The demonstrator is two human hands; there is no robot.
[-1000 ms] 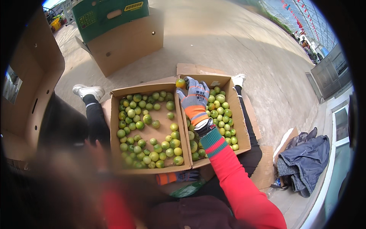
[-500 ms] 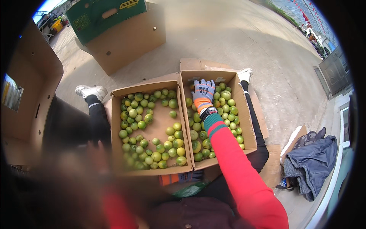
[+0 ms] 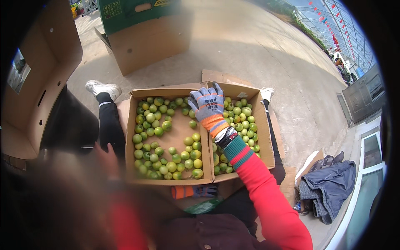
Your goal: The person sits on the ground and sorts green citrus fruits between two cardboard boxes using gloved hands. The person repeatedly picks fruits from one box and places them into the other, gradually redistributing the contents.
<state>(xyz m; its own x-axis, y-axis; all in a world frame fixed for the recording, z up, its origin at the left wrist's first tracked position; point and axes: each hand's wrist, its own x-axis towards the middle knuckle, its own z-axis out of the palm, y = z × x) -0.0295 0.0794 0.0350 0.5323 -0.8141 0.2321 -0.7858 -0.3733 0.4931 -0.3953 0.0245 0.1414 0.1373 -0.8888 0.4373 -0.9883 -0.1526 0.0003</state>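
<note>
My right hand (image 3: 208,109), in a grey and orange work glove, is palm down over the wall shared by two cardboard boxes. Its fingers curl downward, and whatever they hold is hidden beneath the glove. The left box (image 3: 181,136) has green tomatoes (image 3: 171,166) along its sides and front, around a bare patch of cardboard. More green tomatoes (image 3: 246,111) cover the right box (image 3: 266,139). My bare left hand (image 3: 108,160) is beside the left box, close to my leg, its visible fingers apart; a dark blur covers part of that arm.
A spare orange and grey glove (image 3: 193,191) and a green plastic bag (image 3: 203,206) lie in front of the boxes. A green and brown carton (image 3: 150,41) stands beyond them. At left is a large open carton (image 3: 62,50); a dark jacket (image 3: 329,187) lies at right.
My right hand has come up out of the right box and moved left onto the shared wall. My left hand stays beside the left box. The whole view has shifted slightly.
</note>
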